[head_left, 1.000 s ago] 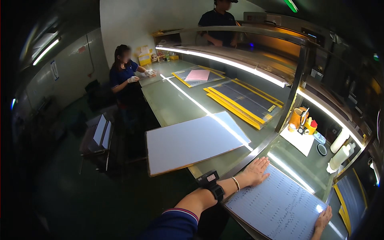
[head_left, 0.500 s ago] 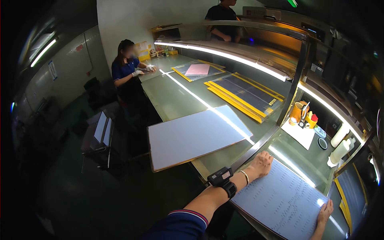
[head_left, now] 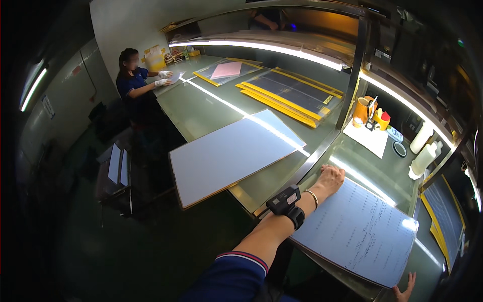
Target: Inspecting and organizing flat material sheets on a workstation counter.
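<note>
A pale bluish-white panel (head_left: 352, 231) with rows of small dark marks lies in front of me on the green worktop. My left hand (head_left: 331, 179) is closed at its far left corner, fingers curled under and resting on the edge. A gold bracelet and a black wrist-worn device sit on that forearm. At the panel's near right corner is my right hand (head_left: 405, 289), thumb and fingers spread apart, partly cut off by the lower edge. Left of the panel, beyond a metal strip, rests a larger blank white board (head_left: 236, 156), overhanging the table edge.
Yellow-edged dark screens (head_left: 294, 93) and a pink sheet (head_left: 226, 70) lie farther back. Orange tool cups (head_left: 361, 111), a tape roll (head_left: 399, 148) and white bottles (head_left: 423, 158) stand at right. A metal post (head_left: 353, 75) rises midway. A gloved co-worker (head_left: 133, 83) handles a sheet at far left.
My right hand has moved down the panel's right edge toward me, and its fingers have spread. My left hand stays at the far corner. The whole view has shifted slightly.
</note>
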{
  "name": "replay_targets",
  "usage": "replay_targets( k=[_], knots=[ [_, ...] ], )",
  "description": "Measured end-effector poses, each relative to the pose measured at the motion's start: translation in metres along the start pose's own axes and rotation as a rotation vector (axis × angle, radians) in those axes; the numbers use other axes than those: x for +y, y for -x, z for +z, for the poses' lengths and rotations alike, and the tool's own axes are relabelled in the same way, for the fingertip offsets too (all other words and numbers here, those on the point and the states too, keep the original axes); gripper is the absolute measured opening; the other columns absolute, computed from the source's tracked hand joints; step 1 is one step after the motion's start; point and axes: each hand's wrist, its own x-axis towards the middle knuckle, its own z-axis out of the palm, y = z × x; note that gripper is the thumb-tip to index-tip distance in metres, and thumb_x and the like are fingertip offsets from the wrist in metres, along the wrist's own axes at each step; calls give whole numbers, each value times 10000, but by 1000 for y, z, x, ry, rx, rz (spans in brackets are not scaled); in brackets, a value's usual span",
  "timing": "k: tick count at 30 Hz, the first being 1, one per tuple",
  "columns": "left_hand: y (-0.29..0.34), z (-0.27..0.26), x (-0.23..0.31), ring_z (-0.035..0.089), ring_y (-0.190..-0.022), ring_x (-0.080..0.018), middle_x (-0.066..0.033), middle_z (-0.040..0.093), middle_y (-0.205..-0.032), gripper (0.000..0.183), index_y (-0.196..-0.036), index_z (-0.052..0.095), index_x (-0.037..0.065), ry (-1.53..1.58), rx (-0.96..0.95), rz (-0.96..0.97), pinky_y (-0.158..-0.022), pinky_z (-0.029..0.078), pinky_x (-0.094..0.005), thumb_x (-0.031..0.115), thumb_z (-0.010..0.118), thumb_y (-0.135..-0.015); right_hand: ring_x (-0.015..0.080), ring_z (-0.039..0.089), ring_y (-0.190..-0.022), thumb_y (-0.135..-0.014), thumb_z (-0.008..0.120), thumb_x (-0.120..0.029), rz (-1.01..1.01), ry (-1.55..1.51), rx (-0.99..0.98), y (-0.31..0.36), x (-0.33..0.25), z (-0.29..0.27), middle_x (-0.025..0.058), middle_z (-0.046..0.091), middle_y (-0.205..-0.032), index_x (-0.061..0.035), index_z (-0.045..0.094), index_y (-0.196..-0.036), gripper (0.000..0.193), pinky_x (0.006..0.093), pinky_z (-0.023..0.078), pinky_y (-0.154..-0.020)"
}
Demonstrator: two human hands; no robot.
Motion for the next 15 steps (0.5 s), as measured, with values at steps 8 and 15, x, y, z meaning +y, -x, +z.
replay_targets(
  k=[8, 15],
  knots=[
    [41, -2, -4, 544, -921, -328, -234, 559, -924, 213, -893, 521, -35, 259, 173, -88, -776, 456, -386, 119, 456, -762, 333, 289, -1269, -708, 720, -256, 8, 48, 18, 10, -17, -1, 204, 313, -1372, -47, 439, -1272, 664, 432, 214, -1042],
    [35, -6, -18, 506, -703, -294, -151, 499, -755, 42, -769, 478, 34, 599, 249, -149, -612, 438, -392, 60, 460, -741, 339, 265, -1262, -645, 686, -110, -72, 52, 100, 10, -6, 4, 204, 298, -1363, -73, 424, -1271, 679, 413, 207, -1041]
  ],
)
